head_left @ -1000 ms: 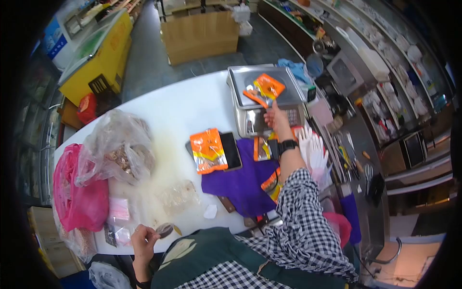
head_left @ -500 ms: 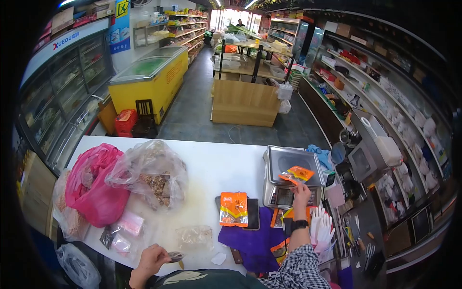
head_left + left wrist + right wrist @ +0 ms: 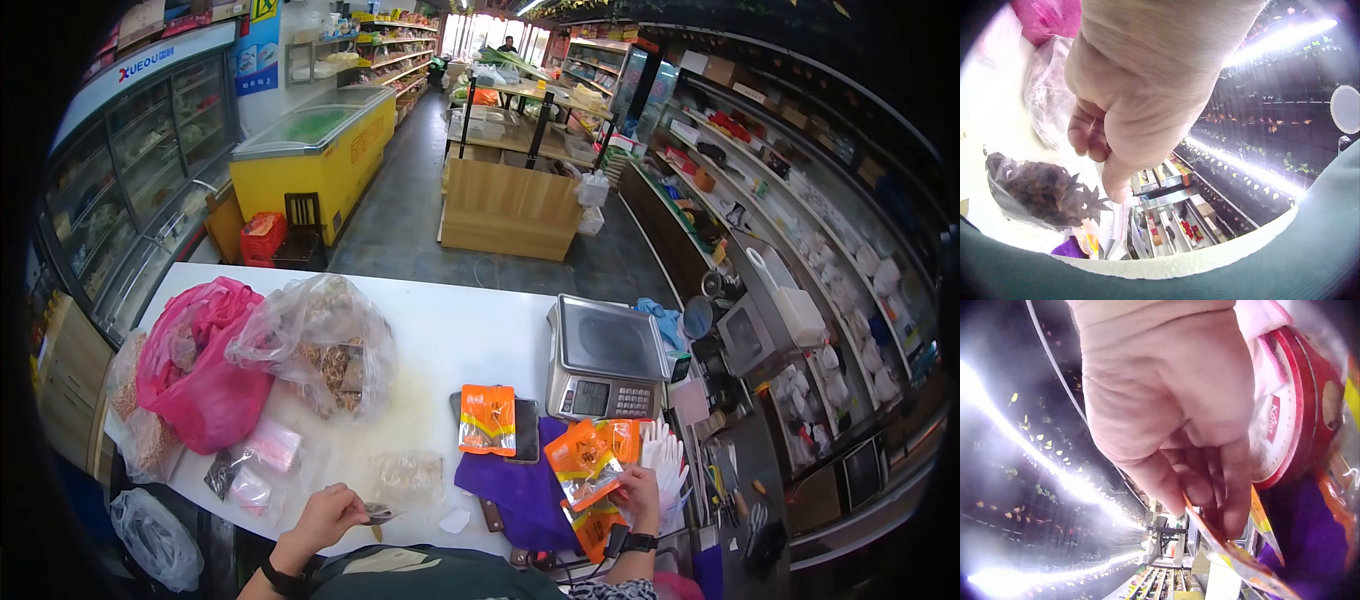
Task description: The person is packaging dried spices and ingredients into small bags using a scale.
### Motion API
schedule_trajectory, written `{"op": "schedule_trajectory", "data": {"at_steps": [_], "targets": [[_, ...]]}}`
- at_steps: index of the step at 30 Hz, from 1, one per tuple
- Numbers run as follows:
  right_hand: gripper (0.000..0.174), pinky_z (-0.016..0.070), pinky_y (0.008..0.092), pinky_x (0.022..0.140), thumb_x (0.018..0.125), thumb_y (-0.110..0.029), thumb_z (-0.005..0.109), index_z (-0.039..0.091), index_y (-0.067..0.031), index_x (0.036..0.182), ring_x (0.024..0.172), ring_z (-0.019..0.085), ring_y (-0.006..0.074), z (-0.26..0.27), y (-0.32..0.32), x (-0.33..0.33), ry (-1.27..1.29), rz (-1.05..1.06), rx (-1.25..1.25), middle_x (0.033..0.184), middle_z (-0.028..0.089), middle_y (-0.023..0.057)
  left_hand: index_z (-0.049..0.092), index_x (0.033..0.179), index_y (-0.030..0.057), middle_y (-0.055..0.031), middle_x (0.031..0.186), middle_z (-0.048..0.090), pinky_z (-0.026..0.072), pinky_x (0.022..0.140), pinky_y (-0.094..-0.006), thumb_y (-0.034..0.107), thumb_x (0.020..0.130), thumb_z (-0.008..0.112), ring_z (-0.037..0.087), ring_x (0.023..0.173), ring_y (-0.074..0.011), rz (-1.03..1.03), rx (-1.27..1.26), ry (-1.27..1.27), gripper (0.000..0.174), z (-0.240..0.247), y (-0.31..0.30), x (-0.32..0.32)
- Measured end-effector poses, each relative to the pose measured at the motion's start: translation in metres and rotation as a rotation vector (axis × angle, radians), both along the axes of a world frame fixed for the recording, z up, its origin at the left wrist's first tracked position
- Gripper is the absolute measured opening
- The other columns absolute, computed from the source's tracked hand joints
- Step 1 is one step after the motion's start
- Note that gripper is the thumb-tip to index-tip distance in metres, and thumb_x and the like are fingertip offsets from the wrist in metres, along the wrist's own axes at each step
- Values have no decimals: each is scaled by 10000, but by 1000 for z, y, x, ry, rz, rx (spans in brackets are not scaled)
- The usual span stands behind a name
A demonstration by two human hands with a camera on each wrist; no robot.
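My right hand (image 3: 638,495) pinches an orange and yellow packet (image 3: 580,465) by its edge, above the purple cloth (image 3: 515,490). The packet's edge (image 3: 1229,553) shows between thumb and fingers in the right wrist view. Close by lie more orange packets, one of them (image 3: 597,530) under the held one. At the table's front edge my left hand (image 3: 335,510) pinches the end of a small clear bag (image 3: 378,513). In the left wrist view this bag (image 3: 1035,194) holds dark brown dried pieces, with star-shaped leaf marks near its top.
A digital scale (image 3: 610,340) stands at the right. Left of it an orange packet (image 3: 487,420) lies on a dark flat device (image 3: 524,435). White gloves (image 3: 663,460) lie at the right. A pink bag (image 3: 205,370) and an open clear bag of dried goods (image 3: 340,375) fill the left.
My right hand has taken the orange packet off the scale and brought it back over the purple cloth. My left hand has shifted rightward with the small bag. The head view has tilted up.
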State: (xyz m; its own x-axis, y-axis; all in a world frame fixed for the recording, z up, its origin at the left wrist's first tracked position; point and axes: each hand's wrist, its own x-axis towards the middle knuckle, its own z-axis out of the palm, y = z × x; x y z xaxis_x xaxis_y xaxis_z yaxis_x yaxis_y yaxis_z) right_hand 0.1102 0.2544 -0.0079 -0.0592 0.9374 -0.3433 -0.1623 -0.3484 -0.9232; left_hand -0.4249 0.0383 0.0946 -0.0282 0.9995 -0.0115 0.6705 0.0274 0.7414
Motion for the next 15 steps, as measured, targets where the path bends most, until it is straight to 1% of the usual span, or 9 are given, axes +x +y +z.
{"op": "schedule_trajectory", "data": {"at_steps": [4,6,8,9,10,11,12,13,15], "targets": [[120,505,335,508,794,-89,682,643,-5,717,643,644,194,27,-1,8,-299,52,-74,730,661,86,632,803,58,-89,754,579,475,619,-346,139,770,766,594,706,-264,-27,12,-4,160,6,2,0],[147,530,378,595,808,-136,692,663,4,769,684,671,248,58,-4,-20,-1818,340,234,750,679,129,630,804,58,-90,758,579,480,623,-351,138,774,761,596,707,-264,-46,18,-18,156,7,6,2],[210,536,389,690,815,-194,711,691,2,887,719,679,275,81,1,-61,-1454,246,460,798,684,158,629,805,59,-90,763,578,484,628,-355,136,779,756,599,709,-264,-69,17,-37,151,9,11,7],[287,536,383,696,815,-234,726,697,-8,990,765,683,270,83,0,-88,-1053,266,682,828,688,143,629,816,59,-93,772,577,489,631,-357,137,784,752,602,709,-267,-126,43,-19,149,10,16,12],[359,529,390,760,816,-301,722,692,-34,1054,831,676,306,111,-8,-131,-845,430,535,963,695,135,628,826,60,-95,782,577,493,634,-358,138,788,748,605,710,-270,-184,70,-1,148,10,21,16],[354,525,380,796,831,-301,720,689,-36,1064,884,666,305,129,-22,-170,-750,579,636,961,691,131,628,826,60,-95,782,577,493,634,-358,138,788,748,605,710,-270,-183,71,-4,148,9,26,20],[389,520,365,832,837,-304,723,658,-43,1118,983,647,294,114,-28,-200,-631,758,967,1044,676,126,626,836,58,-96,791,577,495,635,-356,138,794,742,606,709,-274,-232,82,-5,147,8,33,24],[457,512,365,857,831,-328,726,618,-56,1182,1053,619,306,111,-42,-227,-566,930,1021,1147,641,132,624,846,57,-98,801,577,498,635,-354,138,801,736,607,708,-278,-282,94,-6,145,9,39,29],[385,525,391,777,835,-314,711,615,-55,1104,1015,610,315,123,-74,-270,-503,1019,1150,1106,625,119,621,848,55,-99,805,577,499,636,-353,135,801,734,608,711,-281,-283,123,-12,147,18,50,39]]}}
